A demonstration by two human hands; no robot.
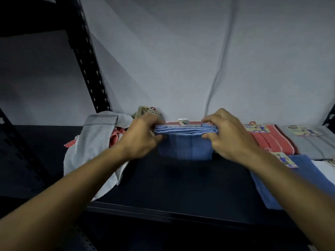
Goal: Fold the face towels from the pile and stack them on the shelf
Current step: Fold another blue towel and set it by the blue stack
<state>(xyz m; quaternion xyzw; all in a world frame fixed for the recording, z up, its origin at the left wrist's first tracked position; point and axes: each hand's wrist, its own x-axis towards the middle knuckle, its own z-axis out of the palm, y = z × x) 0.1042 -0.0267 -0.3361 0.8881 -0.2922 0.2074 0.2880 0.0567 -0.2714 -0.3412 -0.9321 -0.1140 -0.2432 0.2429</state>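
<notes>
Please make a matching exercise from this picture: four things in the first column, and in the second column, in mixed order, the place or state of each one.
Things:
1. light blue towel
2. grey towel
3. folded pink towel
4. left hand

Places or states:
A. lies flat on the right part of the shelf, with a label card
B. grips the left end of the folded layers
C. hangs loose in the unfolded pile on the left
D. held folded between both hands, in the middle

Pairs: 1-D, 2-C, 3-A, 4-B
</notes>
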